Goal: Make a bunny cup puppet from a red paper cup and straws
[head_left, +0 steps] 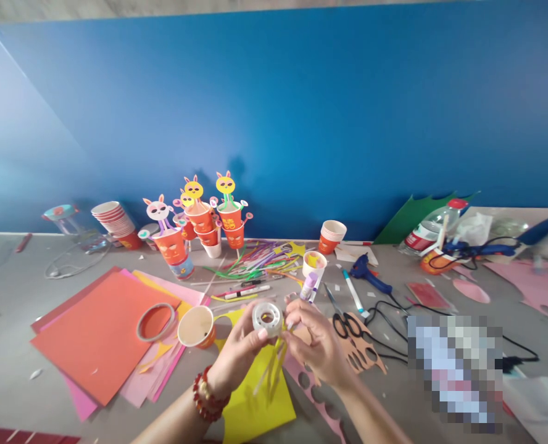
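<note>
Between the thumb and fingers of my left hand (244, 345) is a small roll of clear tape (268, 317), its round face turned toward me. My right hand (313, 345) is closed in a pinch right beside the roll; what lies between its fingertips is too small to make out. Thin yellowish strips (271, 373) hang below and between both hands, and which hand bears them is unclear. Under them lies a yellow paper sheet (255, 410). An upright paper cup (197, 327) stands left of my left hand. Black-handled scissors (347, 325) lie beyond my right hand.
Orange and pink sheets (102, 333) with a wide tape roll (155, 322) lie left. Behind stand cups with rabbit-faced figures (169, 243), pipe cleaners (260, 262) and a glue stick (308, 287). A blue glue gun (370, 274), its black cable and a bottle (429, 231) are at right.
</note>
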A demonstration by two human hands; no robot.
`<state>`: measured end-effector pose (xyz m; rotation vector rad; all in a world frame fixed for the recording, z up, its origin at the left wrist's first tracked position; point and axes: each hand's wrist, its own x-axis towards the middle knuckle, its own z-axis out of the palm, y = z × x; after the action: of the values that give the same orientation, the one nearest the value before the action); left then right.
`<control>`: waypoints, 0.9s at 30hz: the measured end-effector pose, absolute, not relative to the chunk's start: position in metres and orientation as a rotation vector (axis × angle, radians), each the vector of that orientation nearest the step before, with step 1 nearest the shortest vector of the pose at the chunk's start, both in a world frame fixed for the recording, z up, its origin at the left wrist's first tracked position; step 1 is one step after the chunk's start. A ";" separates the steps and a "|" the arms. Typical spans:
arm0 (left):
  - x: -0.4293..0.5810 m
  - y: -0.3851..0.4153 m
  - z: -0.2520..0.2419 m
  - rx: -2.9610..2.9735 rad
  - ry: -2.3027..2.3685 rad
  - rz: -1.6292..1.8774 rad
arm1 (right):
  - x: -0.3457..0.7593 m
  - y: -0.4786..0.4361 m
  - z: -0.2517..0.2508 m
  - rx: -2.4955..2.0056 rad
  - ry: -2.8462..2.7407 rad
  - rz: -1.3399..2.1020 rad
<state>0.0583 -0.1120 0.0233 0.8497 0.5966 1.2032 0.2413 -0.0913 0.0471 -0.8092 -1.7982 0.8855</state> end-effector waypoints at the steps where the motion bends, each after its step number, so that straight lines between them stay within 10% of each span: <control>1: 0.058 -0.111 0.024 0.839 0.585 1.212 | 0.241 -0.092 0.047 -0.817 -1.799 0.889; 27: 0.041 -0.107 0.036 1.303 0.723 1.101 | 0.236 -0.101 0.037 -0.958 -1.530 1.344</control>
<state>0.0415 -0.1066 0.0361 1.3027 0.7230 1.1007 0.2356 -0.1007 0.0367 -0.9578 -1.5305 1.3443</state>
